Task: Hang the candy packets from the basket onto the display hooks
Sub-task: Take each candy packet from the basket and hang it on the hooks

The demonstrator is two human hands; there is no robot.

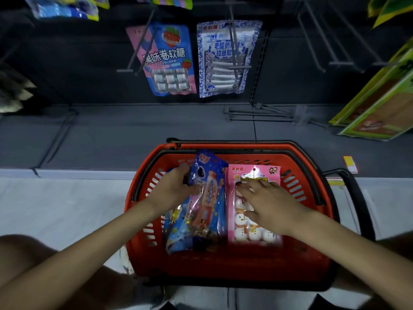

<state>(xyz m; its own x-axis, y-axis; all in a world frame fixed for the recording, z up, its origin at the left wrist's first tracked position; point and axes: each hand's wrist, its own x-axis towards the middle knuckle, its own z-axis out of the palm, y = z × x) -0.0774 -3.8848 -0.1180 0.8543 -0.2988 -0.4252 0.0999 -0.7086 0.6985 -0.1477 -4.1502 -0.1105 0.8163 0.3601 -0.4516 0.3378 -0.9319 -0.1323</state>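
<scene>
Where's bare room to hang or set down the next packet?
Free: empty hooks right of the blue-white packet; pale floor left of the basket. Crowded: the basket, where the left hand grips the blue packet and the right hand rests on the pink packet.

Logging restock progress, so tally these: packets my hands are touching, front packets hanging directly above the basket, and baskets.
Packets touched: 2, the blue packet gripped by the left hand and the pink snowman packet under the right hand
Front packets hanging: 2, the strawberry packet and the blue-and-white packet
Baskets: 1, the red basket
Total: 5
</scene>
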